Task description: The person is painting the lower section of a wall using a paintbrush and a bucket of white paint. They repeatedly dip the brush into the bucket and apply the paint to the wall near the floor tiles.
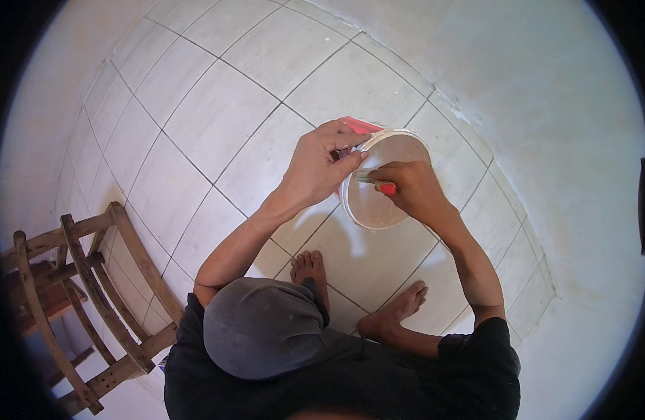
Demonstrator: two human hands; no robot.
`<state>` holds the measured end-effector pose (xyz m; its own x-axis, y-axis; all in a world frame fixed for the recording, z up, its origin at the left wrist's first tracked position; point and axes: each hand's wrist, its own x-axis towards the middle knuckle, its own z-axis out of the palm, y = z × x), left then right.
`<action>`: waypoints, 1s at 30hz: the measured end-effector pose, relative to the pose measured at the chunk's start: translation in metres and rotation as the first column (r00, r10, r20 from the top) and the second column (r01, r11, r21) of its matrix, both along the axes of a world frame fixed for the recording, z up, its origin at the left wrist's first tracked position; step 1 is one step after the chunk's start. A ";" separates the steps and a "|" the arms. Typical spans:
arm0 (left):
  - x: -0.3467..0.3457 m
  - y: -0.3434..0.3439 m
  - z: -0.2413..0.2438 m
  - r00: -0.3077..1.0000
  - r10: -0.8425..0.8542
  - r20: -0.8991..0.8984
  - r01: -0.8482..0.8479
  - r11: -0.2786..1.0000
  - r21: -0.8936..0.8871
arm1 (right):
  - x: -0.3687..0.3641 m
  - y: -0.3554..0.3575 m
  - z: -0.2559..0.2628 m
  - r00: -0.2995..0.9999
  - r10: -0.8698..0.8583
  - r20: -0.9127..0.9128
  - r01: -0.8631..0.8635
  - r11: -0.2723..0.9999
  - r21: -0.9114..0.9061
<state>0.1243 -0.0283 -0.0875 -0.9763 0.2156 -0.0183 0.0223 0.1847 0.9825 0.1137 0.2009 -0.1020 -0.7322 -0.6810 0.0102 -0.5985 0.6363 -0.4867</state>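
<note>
My left hand (320, 163) grips the left rim of a round plastic bucket (375, 212), thumb over the edge and fingers outside. The bucket has a whitish rim and a red outer side, and its open mouth faces up towards me. In my right hand (414, 189) is a paintbrush (388, 189) with a red handle end, held over the mouth. The brush head lies close to the rim's left inner side, near my left thumb. How much the bucket holds I cannot tell.
Pale floor tiles (238, 142) with dark joints spread around the bucket. A rough wooden frame (102, 294) with slats stands at the left. Pale walls rise at the right (558, 131) and upper left. My bare feet (309, 268) are below the bucket.
</note>
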 end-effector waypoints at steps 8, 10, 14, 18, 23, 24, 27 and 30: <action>-0.009 0.008 -0.003 0.999 -0.045 -0.004 0.045 0.998 -0.045 | -0.010 -0.006 -0.055 0.989 -0.097 0.114 0.079 0.984 0.157; -0.010 0.009 -0.003 0.999 -0.044 -0.007 0.043 0.997 -0.060 | -0.011 -0.006 -0.064 0.992 -0.078 0.100 0.067 0.992 0.112; -0.009 0.008 -0.003 0.999 -0.030 -0.012 0.029 0.996 -0.080 | -0.011 -0.002 -0.046 0.990 -0.120 0.081 0.119 0.993 0.020; -0.006 0.004 0.002 1.000 -0.013 -0.018 0.011 0.995 -0.102 | -0.005 -0.002 0.006 0.941 -0.263 0.213 0.290 0.951 -0.111; -0.008 0.009 0.004 1.000 -0.010 -0.024 0.007 0.992 -0.122 | 0.008 0.005 -0.009 0.834 -0.357 0.420 0.485 0.837 -0.251; -0.008 0.010 0.003 0.999 -0.009 -0.032 0.005 0.992 -0.124 | 0.009 0.005 -0.017 0.841 -0.347 0.414 0.463 0.859 -0.219; -0.007 0.009 0.003 1.000 -0.001 0.009 0.002 0.995 -0.102 | 0.008 -0.003 -0.004 0.886 -0.344 0.310 0.388 0.917 -0.091; -0.008 0.009 0.008 1.000 -0.003 0.021 0.006 0.995 -0.103 | 0.011 -0.004 0.005 0.926 -0.342 0.159 0.353 0.934 -0.052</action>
<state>0.1167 -0.0193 -0.0796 -0.9745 0.2159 -0.0608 0.0032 0.2845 0.9587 0.1246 0.1966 -0.0967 -0.9202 -0.3849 -0.0710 -0.2661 0.7483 -0.6076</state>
